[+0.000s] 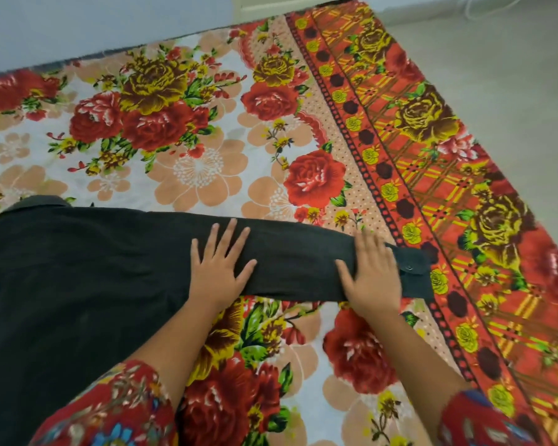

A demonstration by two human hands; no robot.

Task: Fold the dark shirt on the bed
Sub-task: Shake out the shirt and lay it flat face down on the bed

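The sleeve [297, 252] of the dark shirt [62, 284] is smoothed on the bed [207, 140] by the left hand [221, 262] and right hand [371, 272], both flat, gripping nothing. Folding it onto the shirt is probably needed next.

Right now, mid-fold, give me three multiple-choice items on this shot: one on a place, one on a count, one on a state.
1. Where do the left hand and right hand rest?
A) on the sleeve of the dark shirt
B) on the collar
C) on the floor

2. How many buttons show on the cuff?
A) none
B) one
C) three

3. How do the left hand's fingers lie?
A) curled round cloth
B) straight and spread
C) lifted off the shirt

Answers:
1 A: both palms lie flat on the stretched-out sleeve.
2 B: a single button is visible there.
3 B: the fingers are fanned flat against the cloth.
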